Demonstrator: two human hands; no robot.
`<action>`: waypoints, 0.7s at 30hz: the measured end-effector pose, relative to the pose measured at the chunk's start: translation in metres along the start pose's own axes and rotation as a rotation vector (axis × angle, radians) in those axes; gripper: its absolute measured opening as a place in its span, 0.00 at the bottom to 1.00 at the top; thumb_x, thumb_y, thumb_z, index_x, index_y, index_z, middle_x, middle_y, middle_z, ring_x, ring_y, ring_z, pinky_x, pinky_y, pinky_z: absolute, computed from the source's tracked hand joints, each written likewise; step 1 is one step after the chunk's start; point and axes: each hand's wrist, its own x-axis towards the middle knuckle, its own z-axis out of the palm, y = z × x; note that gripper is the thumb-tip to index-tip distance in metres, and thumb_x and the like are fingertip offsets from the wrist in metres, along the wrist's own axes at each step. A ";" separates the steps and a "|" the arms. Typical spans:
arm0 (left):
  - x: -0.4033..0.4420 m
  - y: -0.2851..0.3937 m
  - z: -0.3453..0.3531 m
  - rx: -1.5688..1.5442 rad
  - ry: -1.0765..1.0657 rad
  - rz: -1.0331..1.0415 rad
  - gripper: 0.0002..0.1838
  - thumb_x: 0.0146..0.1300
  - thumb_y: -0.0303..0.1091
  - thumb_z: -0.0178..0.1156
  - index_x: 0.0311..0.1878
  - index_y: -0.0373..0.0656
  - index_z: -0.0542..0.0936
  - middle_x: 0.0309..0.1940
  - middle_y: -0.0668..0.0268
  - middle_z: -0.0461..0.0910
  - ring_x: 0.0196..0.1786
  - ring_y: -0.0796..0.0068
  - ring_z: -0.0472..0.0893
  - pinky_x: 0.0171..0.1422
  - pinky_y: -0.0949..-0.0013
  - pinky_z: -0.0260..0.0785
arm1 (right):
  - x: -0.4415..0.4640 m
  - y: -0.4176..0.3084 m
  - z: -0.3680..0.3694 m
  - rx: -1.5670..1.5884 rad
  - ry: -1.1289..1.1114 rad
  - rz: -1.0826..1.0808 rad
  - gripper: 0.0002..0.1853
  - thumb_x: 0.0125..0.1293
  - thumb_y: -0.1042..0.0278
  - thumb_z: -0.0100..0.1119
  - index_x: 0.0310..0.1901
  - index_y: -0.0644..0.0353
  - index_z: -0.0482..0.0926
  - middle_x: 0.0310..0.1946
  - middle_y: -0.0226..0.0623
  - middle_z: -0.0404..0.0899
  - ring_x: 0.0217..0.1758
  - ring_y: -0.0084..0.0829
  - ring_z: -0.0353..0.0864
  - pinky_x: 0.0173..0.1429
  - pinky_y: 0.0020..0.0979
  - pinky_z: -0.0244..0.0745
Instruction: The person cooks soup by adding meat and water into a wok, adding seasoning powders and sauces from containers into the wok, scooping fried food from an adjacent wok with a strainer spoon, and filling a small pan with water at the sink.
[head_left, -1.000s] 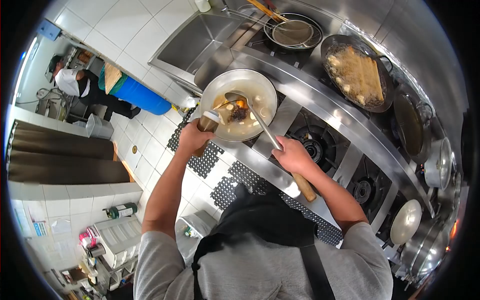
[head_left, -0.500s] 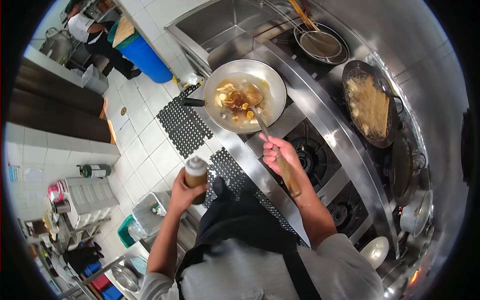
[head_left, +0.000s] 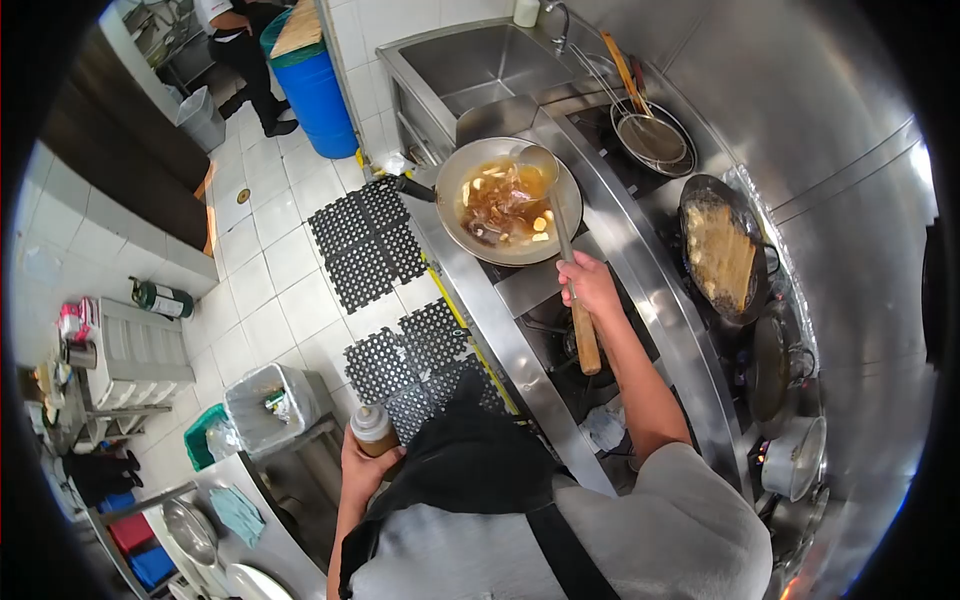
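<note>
Close to the black apron (head_left: 490,450), I see the left hand (head_left: 368,465), its fingers wrapped around a squeeze bottle (head_left: 373,432) with a pale cap and brown sauce inside. Farther up, the right hand (head_left: 590,285) has its fingers curled around the long handle of a ladle (head_left: 563,225). The ladle's round end is inside the wok (head_left: 450,205), by brown soup (head_left: 505,192) with pale chunks (head_left: 540,224). The wok sits on the metal stove (head_left: 660,275). Past it, to the right, I see a dark oval pan (head_left: 712,190) with yellow-brown food (head_left: 722,255). Near that is a wire strainer (head_left: 650,137). Beyond the wok is a metal sink (head_left: 480,65). Far back, a person (head_left: 258,75) in dark pants stands beside a blue barrel (head_left: 318,105).
</note>
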 end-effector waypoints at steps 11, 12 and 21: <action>-0.042 0.008 -0.008 0.398 0.114 0.060 0.32 0.43 0.42 0.79 0.50 0.38 0.78 0.42 0.57 0.86 0.47 0.65 0.85 0.55 0.61 0.76 | -0.002 0.056 -0.002 -1.134 0.302 -0.385 0.28 0.63 0.60 0.64 0.64 0.58 0.76 0.44 0.56 0.85 0.49 0.55 0.84 0.56 0.50 0.79; -0.037 0.020 -0.003 0.465 0.096 0.061 0.33 0.43 0.44 0.79 0.50 0.39 0.78 0.42 0.56 0.86 0.47 0.63 0.86 0.55 0.61 0.76 | -0.001 0.058 -0.004 -1.162 0.288 -0.376 0.28 0.63 0.59 0.65 0.64 0.58 0.76 0.44 0.55 0.85 0.49 0.54 0.85 0.55 0.50 0.79; 0.001 0.023 0.036 0.129 0.103 0.260 0.36 0.48 0.38 0.80 0.59 0.37 0.74 0.50 0.59 0.84 0.52 0.68 0.83 0.59 0.61 0.75 | 0.006 0.049 -0.018 -1.188 0.180 -0.273 0.26 0.67 0.49 0.62 0.60 0.56 0.78 0.47 0.57 0.84 0.53 0.60 0.82 0.57 0.54 0.76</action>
